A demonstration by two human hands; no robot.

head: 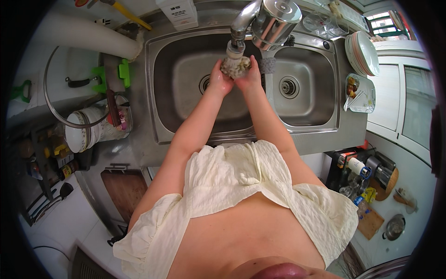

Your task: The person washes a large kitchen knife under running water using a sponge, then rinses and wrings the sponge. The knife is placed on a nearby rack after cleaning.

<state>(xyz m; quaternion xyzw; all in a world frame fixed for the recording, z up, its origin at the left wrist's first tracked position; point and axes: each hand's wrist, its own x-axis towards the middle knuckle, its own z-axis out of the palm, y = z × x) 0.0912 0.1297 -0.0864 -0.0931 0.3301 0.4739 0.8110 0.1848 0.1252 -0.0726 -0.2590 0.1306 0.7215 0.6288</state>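
Between my two hands, under the end of the metal faucet [235, 48], is a wet, lumpy cluster [236, 68] of pale and dark bits; I cannot tell what it is. Water from the spout runs over it. My left hand [222, 79] cups its left side and my right hand [250, 77] its right side, with the palms close together below. Both are over the large basin [181, 104] of a steel double sink, near its right edge. The cluster hides most of my palms, and my left hand partly covers the drain.
The small basin [303, 101] lies to the right. Stacked plates [362, 54] and a glass tray [366, 94] stand on the right counter. A white box [178, 14] stands behind the sink; a bowl rack [129, 120] and a white pipe [90, 36] are at left.
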